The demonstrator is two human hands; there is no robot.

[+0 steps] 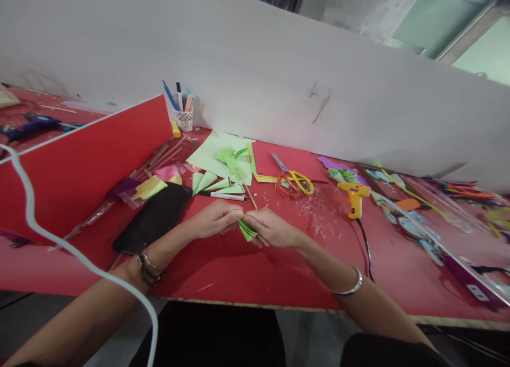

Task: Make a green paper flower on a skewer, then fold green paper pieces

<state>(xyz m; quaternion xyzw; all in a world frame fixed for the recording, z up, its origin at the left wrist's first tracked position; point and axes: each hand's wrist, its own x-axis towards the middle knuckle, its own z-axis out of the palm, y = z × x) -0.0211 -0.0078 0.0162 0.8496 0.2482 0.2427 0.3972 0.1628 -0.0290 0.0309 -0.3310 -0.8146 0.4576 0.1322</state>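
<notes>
Between both hands, over the red tabletop (pixel 239 274), is a folded piece of green paper (pixel 247 231) with fanned pleats. My left hand (pixel 215 218) pinches it from the left, thumb on top. From the right, my right hand (pixel 274 228) closes on the same paper, its thumb meeting the left one. Just beyond the hands lie several green paper cones (pixel 207 181), a white marker (pixel 227 196) and a thin wooden stick (pixel 251 196). Farther back, cut green paper pieces (pixel 230 159) rest on a pale green sheet (pixel 203 153).
Scissors with red and yellow handles (pixel 294 181) lie by red paper sheets (pixel 290 160). A yellow glue gun (pixel 354 199) with a black cord is at right. At left are a black pouch (pixel 153 218), a red upright divider (pixel 99 165), a pen cup (pixel 184 120) and a white cable (pixel 79 250).
</notes>
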